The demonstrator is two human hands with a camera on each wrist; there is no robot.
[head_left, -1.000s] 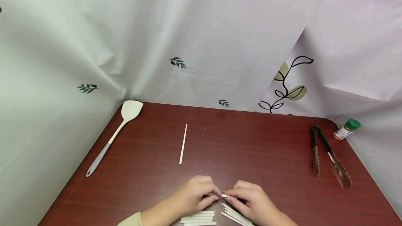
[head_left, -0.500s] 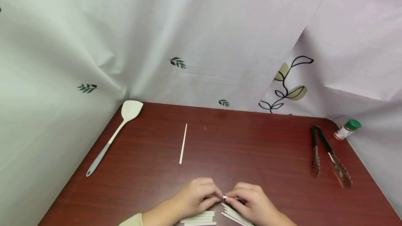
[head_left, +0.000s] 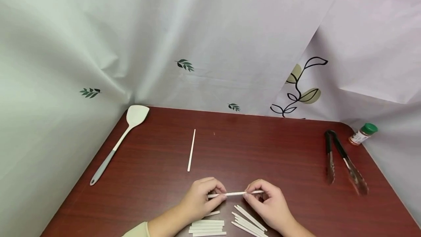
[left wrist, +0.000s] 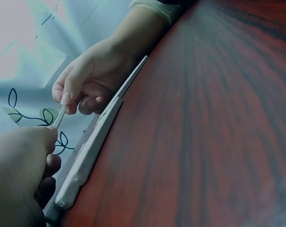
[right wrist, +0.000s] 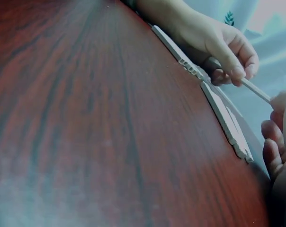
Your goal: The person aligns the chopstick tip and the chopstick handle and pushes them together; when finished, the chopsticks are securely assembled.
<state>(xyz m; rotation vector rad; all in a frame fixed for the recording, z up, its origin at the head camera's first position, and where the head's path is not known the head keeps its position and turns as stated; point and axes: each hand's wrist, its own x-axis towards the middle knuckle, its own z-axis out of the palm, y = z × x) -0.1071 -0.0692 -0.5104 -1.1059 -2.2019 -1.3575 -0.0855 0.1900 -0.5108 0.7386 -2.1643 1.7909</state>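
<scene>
A thin white stick [head_left: 235, 194] spans the gap between both hands, level and just above the table. My left hand [head_left: 202, 198] pinches its left part between thumb and fingers. The right part is pinched by my right hand [head_left: 268, 204], and the stick's end pokes out past those fingers. Below the left hand lies a row of several white sticks [head_left: 207, 226], side by side. A second group of white sticks [head_left: 248, 224] lies slanted by the right hand. The right wrist view shows square-cut ends on the left row [right wrist: 189, 67].
One more white stick [head_left: 191, 151] lies alone mid-table. A white spatula with a grey handle [head_left: 120, 143] rests at the left edge. Black-handled tongs [head_left: 345, 160] and a green-capped spice jar [head_left: 363, 134] are at the right. White patterned cloth [head_left: 210, 46] hangs behind the table.
The hands have drawn apart and moved slightly away from the body, showing more of the stick between them. Another stick now shows beside each group. The head view has shifted slightly.
</scene>
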